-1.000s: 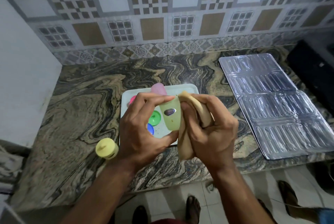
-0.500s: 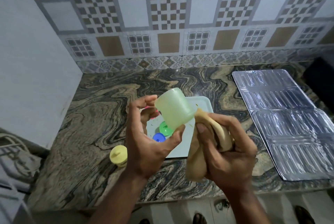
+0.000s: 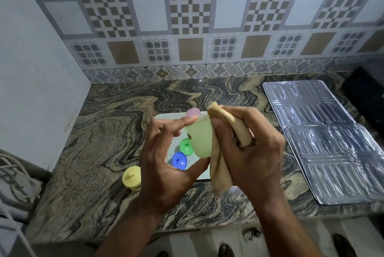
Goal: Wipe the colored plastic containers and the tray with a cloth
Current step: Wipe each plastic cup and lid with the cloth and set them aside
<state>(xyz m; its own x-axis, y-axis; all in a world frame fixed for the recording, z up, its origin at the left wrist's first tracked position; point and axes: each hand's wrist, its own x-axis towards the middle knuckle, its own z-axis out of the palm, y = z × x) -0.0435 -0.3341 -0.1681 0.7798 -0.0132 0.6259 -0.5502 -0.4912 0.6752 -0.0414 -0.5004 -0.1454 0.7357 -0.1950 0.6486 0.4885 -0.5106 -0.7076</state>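
Note:
My left hand [image 3: 164, 165] grips a pale green plastic container [image 3: 200, 139] above the white tray [image 3: 166, 116]. A beige cloth [image 3: 226, 132], bunched in my right hand [image 3: 251, 150], is pressed against the container's right side. On the tray lie a green lid [image 3: 185, 146] and a blue lid [image 3: 179, 160]. A pink container [image 3: 193, 112] stands at the tray's far edge, partly hidden by my fingers. A yellow container [image 3: 131, 177] with its lid on stands on the counter left of the tray.
The marbled counter [image 3: 108, 132] ends at a white wall on the left and a tiled wall behind. A large shiny ribbed metal sheet [image 3: 324, 138] covers the counter's right part. The front edge runs below my wrists, with the floor beneath.
The green container has been turned in my left hand, and the cloth in my right hand has moved up against its side. The view has tilted upward.

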